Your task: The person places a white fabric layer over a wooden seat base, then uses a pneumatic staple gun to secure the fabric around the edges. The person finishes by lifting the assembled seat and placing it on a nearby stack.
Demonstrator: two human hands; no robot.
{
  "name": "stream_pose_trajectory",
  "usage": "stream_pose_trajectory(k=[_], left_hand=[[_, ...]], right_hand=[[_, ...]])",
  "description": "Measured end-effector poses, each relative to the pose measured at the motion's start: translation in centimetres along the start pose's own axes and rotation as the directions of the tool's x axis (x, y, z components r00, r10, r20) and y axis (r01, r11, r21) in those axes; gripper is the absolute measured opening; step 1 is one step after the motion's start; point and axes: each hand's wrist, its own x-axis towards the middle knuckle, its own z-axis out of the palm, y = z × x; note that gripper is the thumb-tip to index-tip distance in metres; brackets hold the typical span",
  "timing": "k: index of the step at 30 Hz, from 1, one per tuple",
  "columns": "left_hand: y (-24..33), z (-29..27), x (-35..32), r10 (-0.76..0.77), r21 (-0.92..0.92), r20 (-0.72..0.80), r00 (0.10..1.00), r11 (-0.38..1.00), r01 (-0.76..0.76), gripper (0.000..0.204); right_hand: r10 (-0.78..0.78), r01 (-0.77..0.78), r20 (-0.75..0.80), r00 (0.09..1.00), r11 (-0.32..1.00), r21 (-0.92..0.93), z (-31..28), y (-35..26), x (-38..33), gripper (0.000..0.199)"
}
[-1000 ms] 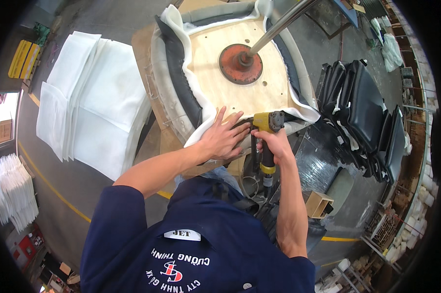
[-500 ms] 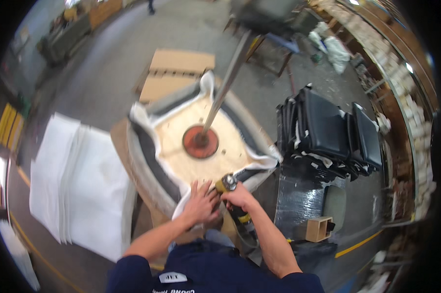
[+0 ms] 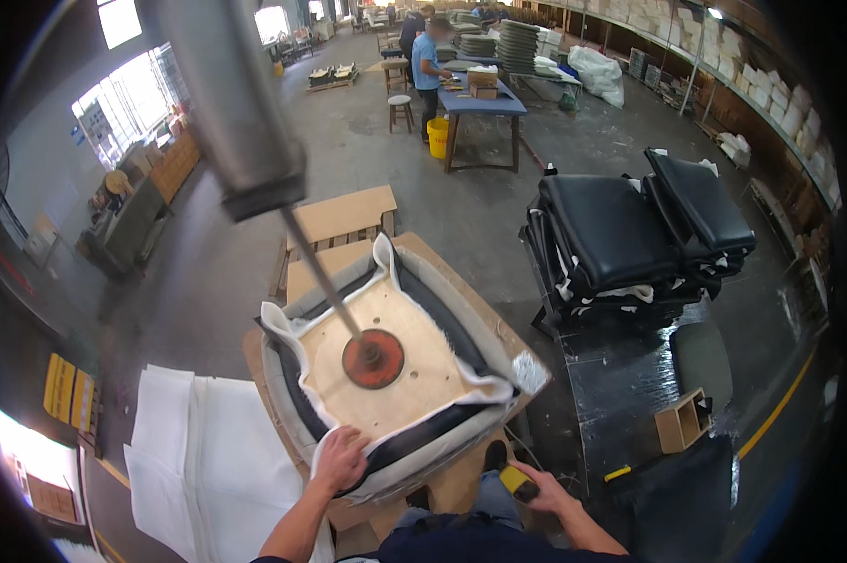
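Note:
In front of me a seat cushion lies upside down, its pale wooden board (image 3: 423, 349) facing up. White padding (image 3: 452, 387) is folded up round the board, with dark and grey layers outside it. A red disc (image 3: 383, 373) on a metal rod (image 3: 318, 267) presses on the board's middle. My left hand (image 3: 341, 460) is at the near-left corner, its bent fingers closed on the padding's edge. My right hand (image 3: 553, 495) holds a yellow and black staple gun (image 3: 519, 482) low to the right, apart from the cushion. Part of that tool is hidden by the hand.
A large cylinder (image 3: 241, 113) hangs over the cushion. White sheets (image 3: 212, 460) are stacked at left. Black padded seats (image 3: 606, 230) are piled at right, near a small wooden box (image 3: 679, 424). Farther off, a person in blue (image 3: 426, 61) stands by a blue-topped table (image 3: 484, 101).
My right hand has drawn the staple gun away from the cushion's near edge, down and right. My left hand stays at the near-left corner. The view has tilted up, showing more of the room.

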Motion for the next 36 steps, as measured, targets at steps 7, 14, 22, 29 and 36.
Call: stream_pose_trajectory(k=[7,14,22,29,36], left_hand=[[0.0,-1.7,0.7,-0.351,0.253,-0.079,0.933,0.898,0.359,0.039],[11.7,1.0,4.3,-0.546,0.287,-0.102,0.832,0.784,0.550,0.040],[15.1,6.7,-5.7,-0.827,0.132,-0.195,0.527,0.510,0.850,0.043],[13.5,5.4,-3.7,-0.996,-0.466,0.025,-0.089,-0.090,0.880,0.065],[7.5,5.7,-9.7,-0.996,-0.484,-0.090,-0.004,0.041,0.874,0.067]], right_hand=[[0.400,-0.407,-0.214,0.891,0.913,0.012,0.0,18.9,-3.3,0.094],[0.705,-0.606,-0.617,0.349,0.672,0.426,-2.2,33.3,1.6,0.095],[0.708,-0.755,-0.699,0.102,0.513,0.409,-13.4,40.4,9.6,0.097],[0.636,-0.829,-0.749,0.188,0.511,0.226,-15.1,48.3,13.4,0.098],[0.814,-0.871,-0.546,0.195,0.400,0.286,-15.8,38.4,16.3,0.093]])
